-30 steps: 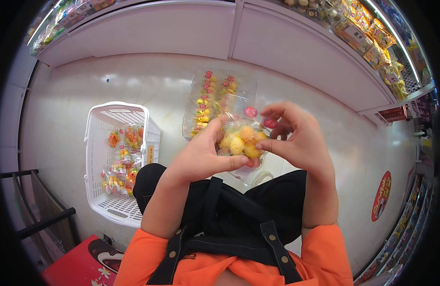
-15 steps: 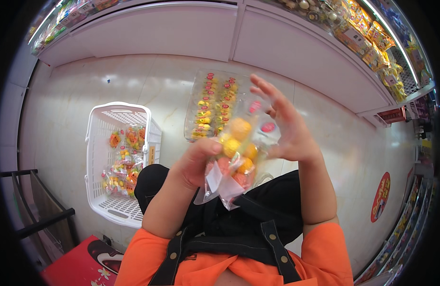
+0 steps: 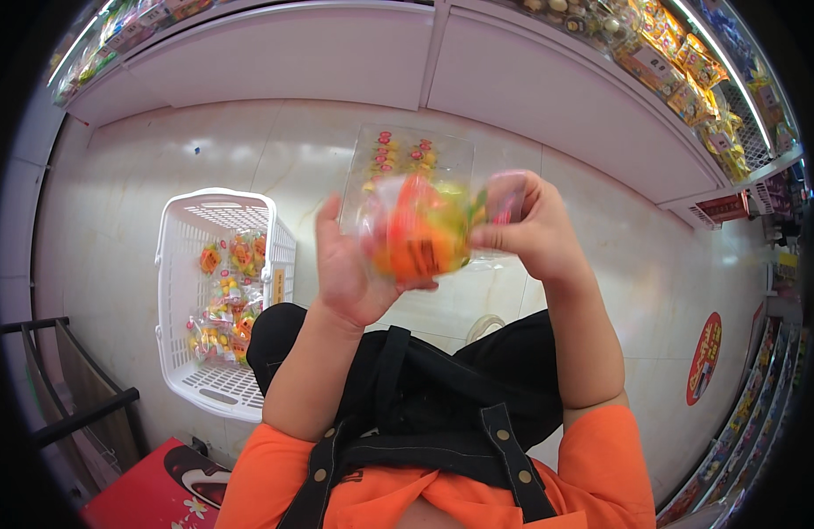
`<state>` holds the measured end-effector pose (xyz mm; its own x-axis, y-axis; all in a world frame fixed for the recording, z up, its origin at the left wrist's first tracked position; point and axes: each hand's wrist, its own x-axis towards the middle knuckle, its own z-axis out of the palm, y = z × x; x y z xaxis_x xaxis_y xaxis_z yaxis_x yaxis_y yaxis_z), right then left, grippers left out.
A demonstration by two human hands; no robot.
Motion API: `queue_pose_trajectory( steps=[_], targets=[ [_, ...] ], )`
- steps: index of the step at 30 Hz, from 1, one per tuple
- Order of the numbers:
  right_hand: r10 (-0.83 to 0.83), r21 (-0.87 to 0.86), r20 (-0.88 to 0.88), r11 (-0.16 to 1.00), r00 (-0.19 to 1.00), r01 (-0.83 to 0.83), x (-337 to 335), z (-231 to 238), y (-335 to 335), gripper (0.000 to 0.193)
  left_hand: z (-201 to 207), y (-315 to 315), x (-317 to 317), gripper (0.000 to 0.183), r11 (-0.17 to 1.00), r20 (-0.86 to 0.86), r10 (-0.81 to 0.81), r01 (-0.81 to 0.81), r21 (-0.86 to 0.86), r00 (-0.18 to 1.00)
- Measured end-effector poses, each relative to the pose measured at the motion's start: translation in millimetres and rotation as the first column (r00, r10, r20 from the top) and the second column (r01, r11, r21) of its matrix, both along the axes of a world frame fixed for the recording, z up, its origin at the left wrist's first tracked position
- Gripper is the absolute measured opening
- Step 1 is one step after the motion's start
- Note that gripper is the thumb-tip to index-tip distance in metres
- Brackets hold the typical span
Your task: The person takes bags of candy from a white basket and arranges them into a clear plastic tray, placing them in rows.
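My right hand (image 3: pixel 532 225) pinches the clear top end of bagged sweets (image 3: pixel 416 238) in red, orange and yellow-green. They are smeared by motion, so I cannot tell how many packets there are. Beside and partly beneath them is my left hand (image 3: pixel 352 278), thumb spread away and fingertips showing below the sweets. Whether its palm touches them is hidden. Behind, on the floor, lies a clear plastic tray (image 3: pixel 451 145) with rows of small yellow sweets and red labels, partly covered by the held packets.
A white plastic basket (image 3: pixel 173 291) with several bagged sweets stands on the floor at my left. Black-framed furniture (image 3: pixel 81 414) and a red box (image 3: pixel 151 494) are at the lower left. Pale cabinets (image 3: pixel 283 62) run along the far side. Stocked shelves (image 3: pixel 733 423) stand at the right.
My left hand has let go of the packets and spread its thumb. My right hand, open before, has closed on their top end. The sweets have turned, showing a red and orange side.
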<state>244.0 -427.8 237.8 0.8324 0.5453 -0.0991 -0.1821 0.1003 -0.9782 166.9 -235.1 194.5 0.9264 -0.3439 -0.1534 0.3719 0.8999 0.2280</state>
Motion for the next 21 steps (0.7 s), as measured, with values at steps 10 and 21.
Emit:
queue_pose_trajectory(
  steps=[10, 21],
  targets=[
    [-0.064, 0.062, -0.137, 0.995, 0.988, 0.073, -6.0, -1.6, 8.9, 0.062, 5.8, -6.8, -0.4, 0.048, 0.681, 0.219, 0.241, -0.325, 0.656, 0.946],
    [-0.138, -0.026, 0.098, 0.99, 0.986, 0.141, -11.5, -7.5, 27.8, 0.072, 20.5, 5.7, 2.9, 0.058, 0.684, 0.135, 0.153, -0.204, 0.7, 0.979]
  ],
)
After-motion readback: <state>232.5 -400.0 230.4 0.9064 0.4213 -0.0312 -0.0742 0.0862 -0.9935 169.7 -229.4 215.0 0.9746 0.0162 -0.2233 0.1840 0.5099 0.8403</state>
